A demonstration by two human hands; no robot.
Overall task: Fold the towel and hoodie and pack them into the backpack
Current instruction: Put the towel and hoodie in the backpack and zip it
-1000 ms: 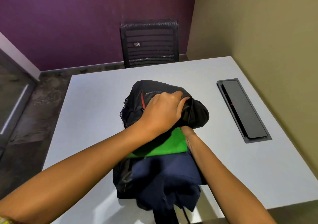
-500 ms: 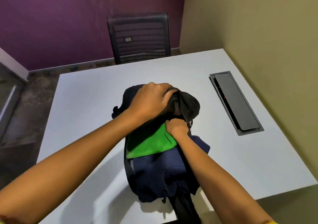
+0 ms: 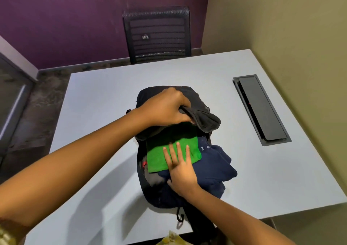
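Left hand [image 3: 167, 107] gripped black backpack [image 3: 150, 192] flap, lifted. Right hand [image 3: 181, 166] flat, fingers straight, pressed green towel [image 3: 156, 156]. Navy hoodie [image 3: 217, 167] bulged out right side; might snag closure.

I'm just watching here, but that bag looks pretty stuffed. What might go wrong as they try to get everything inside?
The navy hoodie bulges out over the right edge of the backpack, so cloth could catch when it is closed. The green towel lies on top, under only the flat right hand, so it could slide or unfold. The left hand holds up the backpack's flap; if that grip slips, the flap may drop onto the clothes.
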